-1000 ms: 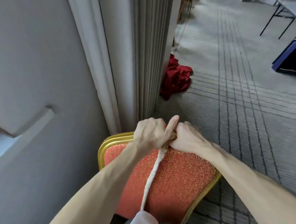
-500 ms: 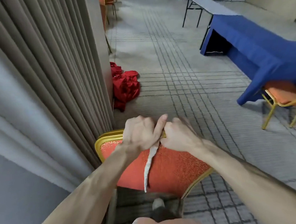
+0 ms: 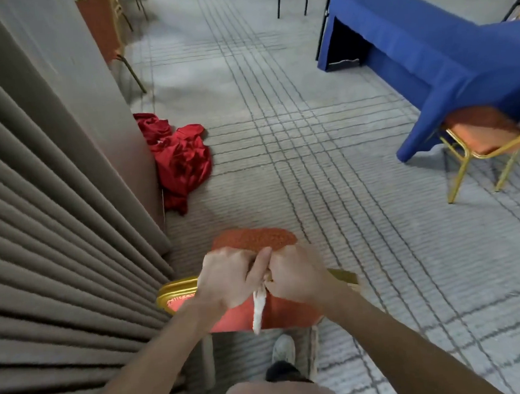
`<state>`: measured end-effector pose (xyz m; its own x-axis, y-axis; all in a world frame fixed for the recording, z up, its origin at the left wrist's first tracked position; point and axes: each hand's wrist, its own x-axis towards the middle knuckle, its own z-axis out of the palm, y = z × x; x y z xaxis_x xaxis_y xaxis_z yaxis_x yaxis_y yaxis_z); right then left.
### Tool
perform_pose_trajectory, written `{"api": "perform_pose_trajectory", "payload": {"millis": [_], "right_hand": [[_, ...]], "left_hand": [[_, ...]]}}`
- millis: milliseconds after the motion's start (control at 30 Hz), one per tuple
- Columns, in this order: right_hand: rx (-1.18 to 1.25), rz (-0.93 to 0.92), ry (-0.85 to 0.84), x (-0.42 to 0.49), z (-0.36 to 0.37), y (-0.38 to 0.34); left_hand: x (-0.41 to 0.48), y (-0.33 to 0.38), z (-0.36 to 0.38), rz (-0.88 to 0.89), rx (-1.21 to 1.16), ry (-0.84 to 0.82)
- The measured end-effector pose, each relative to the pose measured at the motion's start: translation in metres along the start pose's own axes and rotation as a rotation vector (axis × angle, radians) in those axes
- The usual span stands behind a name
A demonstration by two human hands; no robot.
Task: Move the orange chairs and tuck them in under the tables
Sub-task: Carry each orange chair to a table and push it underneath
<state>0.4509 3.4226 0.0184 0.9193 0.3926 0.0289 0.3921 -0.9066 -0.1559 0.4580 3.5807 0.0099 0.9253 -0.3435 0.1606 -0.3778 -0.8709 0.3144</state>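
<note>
Grey carpet (image 3: 309, 131) runs from the pleated curtain (image 3: 53, 211) to the blue-draped surface (image 3: 426, 46), where 1 tucked chair (image 3: 482, 138) sits partly under. Both the left hand (image 3: 227, 276) and right hand (image 3: 298, 274) curl tight round the back rail of the orange chair (image 3: 252, 239) beside the curtain. Likely mid-move; next it needs steering right toward that surface.

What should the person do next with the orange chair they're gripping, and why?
Probably swing the orange chair right, toward the blue-draped table. Both the left hand and right hand grip its backrest top, it is beside the curtain, apart from that table, and the red cloth lies ahead on the left.
</note>
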Motion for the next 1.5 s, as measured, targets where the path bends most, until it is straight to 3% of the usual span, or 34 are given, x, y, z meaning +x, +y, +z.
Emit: {"api": "perform_pose_trajectory", "payload": {"millis": [100,267,500,833,1033,1133,1233,1500], "right_hand": [[0.089,0.03,0.128,0.047,-0.007,0.016],[0.13,0.113,0.099,0.115,-0.03,0.046],[0.125,0.081,0.112,0.188,-0.03,0.088],[0.083,0.148,0.073,0.317,-0.028,0.161],[0.088,0.143,-0.117,0.417,-0.05,0.218],[0.067,0.187,-0.151,0.459,-0.063,0.25],[0.022,0.199,-0.093,0.485,-0.081,0.276],[-0.106,0.151,0.139,0.517,-0.107,0.324]], "left_hand": [[0.054,-0.015,-0.008,-0.03,0.006,0.008],[0.135,-0.026,-0.013,-0.194,0.057,0.061],[0.206,-0.034,-0.011,-0.349,0.066,0.135],[0.346,-0.081,0.005,-0.26,0.125,0.131],[0.462,-0.111,0.014,-0.293,0.028,-0.018],[0.522,-0.121,0.017,-0.182,0.038,-0.067],[0.568,-0.116,0.007,-0.028,0.071,-0.065],[0.641,-0.113,-0.002,-0.024,-0.063,0.039]]}}
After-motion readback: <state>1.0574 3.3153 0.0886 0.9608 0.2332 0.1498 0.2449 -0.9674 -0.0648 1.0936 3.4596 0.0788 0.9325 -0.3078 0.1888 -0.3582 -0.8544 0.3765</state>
